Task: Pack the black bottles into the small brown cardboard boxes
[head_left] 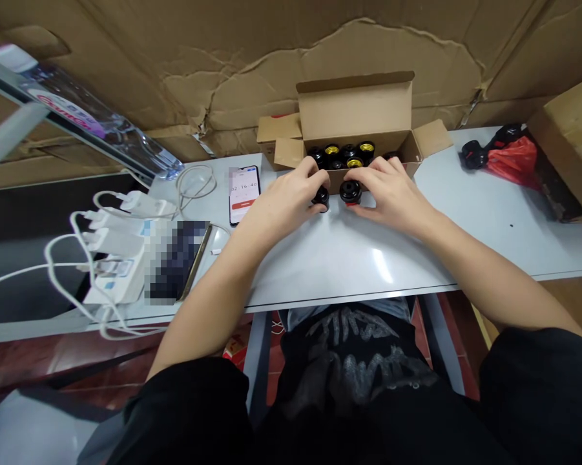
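Note:
My left hand [291, 200] pinches a black lamp socket [322, 197] between thumb and fingers, and the fingers cover part of it. A second black lamp socket [350, 192], with a bit of red near its lower edge, is in the grip of my right hand [392, 197]. Both sockets are low over the white table, just in front of an open cardboard box [358, 111]. Inside the box stand several more black sockets [349, 152], some showing yellow threaded insides. My hands partly hide the box's front wall.
Left of my hands lie a phone with a timer [245, 194], a pixelated dark device [178, 261] and a white power strip [121, 258] with cables. A water bottle [101, 116] leans at upper left. Right are a red bag [513, 163], black parts [475, 155] and a larger carton [574, 142].

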A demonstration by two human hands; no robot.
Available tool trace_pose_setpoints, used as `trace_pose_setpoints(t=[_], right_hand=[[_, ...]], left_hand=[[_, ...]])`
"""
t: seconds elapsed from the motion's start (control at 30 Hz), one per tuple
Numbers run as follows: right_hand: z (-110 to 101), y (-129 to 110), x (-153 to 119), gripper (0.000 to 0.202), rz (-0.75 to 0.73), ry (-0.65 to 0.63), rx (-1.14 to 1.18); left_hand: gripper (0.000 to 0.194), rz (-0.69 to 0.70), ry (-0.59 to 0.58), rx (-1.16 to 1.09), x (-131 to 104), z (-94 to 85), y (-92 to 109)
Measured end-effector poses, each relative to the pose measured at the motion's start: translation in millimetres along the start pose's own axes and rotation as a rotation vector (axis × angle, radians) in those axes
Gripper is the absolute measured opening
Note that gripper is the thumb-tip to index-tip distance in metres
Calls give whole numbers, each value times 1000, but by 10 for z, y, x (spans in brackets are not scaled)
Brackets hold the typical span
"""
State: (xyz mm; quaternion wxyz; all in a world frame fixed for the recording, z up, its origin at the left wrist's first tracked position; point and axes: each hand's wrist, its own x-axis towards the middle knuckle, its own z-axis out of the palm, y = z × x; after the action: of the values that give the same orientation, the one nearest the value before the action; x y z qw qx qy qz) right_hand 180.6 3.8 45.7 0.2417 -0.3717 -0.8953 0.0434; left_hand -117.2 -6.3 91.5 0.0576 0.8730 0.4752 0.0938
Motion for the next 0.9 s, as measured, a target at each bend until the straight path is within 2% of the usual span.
trace_pose_setpoints(t=[0.23, 0.43, 0.53, 0.6, 0.73, 0.8, 0.9], right_hand=[[119, -9, 22, 46, -37, -56, -179], [204, 77, 42, 56, -52, -79, -208], [178, 75, 45, 64, -47, -54, -217], [113, 87, 48, 59, 2, 16, -212], [-85, 204, 63, 47, 164, 172, -212], [-169, 287, 70, 48, 211, 156, -223], [-228, 384, 75, 50, 230, 54, -227]], left_hand=[[18, 76, 106, -118, -13, -65, -59], [21, 75, 122, -150, 83, -163, -95], [26, 65, 132, -134, 237, -229, -164], [29, 58, 110, -127, 383, -285, -205], [30, 64, -13, -129, 699, -381, -200], [31, 53, -61, -125, 831, -399, -154], [30, 9, -97, -97, 959, -376, -99]])
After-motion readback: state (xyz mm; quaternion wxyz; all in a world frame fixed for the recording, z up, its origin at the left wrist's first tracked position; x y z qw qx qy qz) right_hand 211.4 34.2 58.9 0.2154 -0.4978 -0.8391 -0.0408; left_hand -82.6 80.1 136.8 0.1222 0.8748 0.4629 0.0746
